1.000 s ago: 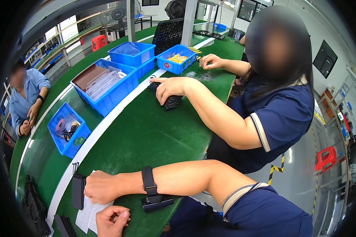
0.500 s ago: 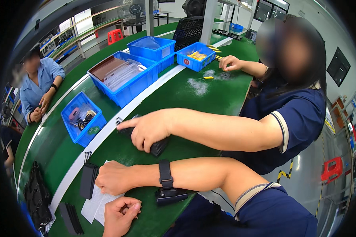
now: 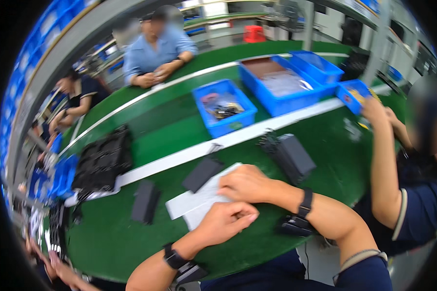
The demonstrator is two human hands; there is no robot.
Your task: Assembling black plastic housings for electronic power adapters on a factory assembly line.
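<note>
White paper point(image 3: 188, 204) lies on the green counter point(image 3: 107, 245), partly beneath the right hand point(image 3: 245, 183). That hand's fingers bend down over it; the left hand point(image 3: 221, 223) has its fingers loosely curled at the paper's near side. Blur: cannot tell whether either grips anything. Nearest dark block point(image 3: 202, 173) lies beyond the paper, long axis slanting away rightward, closer to the right hand.

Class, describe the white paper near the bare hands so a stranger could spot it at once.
On the green table, find the camera wearer's left hand and right hand, close together. The white paper lies flat just beyond the left hand, partly hidden by the right. Its pale, thin look sets it apart from the thick, dark blocks nearby.
</note>
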